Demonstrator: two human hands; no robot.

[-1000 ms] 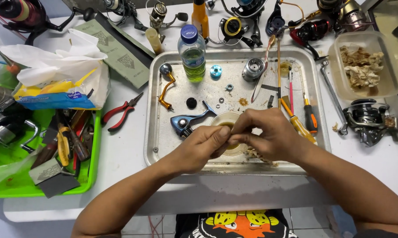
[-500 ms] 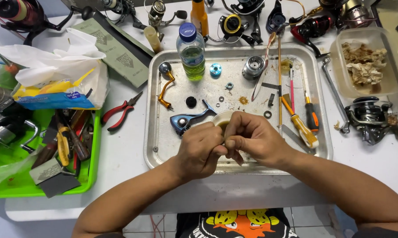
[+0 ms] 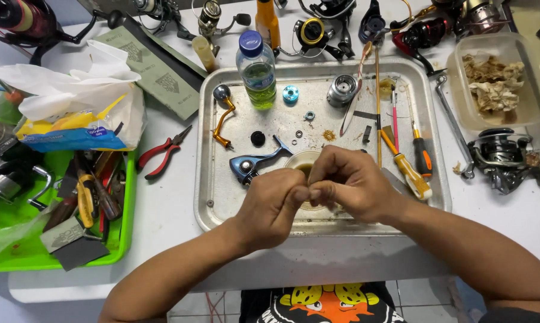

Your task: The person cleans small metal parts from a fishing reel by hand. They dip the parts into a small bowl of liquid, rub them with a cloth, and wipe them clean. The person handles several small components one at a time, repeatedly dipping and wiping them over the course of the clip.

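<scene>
We pinch something too small to make out between the fingertips of our left hand (image 3: 274, 206) and right hand (image 3: 349, 182), over the small cup (image 3: 300, 161) on the metal tray (image 3: 210, 197); probably light and slippery, it seems best gripped fingertip-tight.

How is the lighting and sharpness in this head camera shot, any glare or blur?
Head view: even, soft light; faint glare on the scuffed silver metal tray; left hand and right hand sharp, casting only weak shadows; whatever the fingertips pinch is too small to resolve; edges bow slightly.
</scene>
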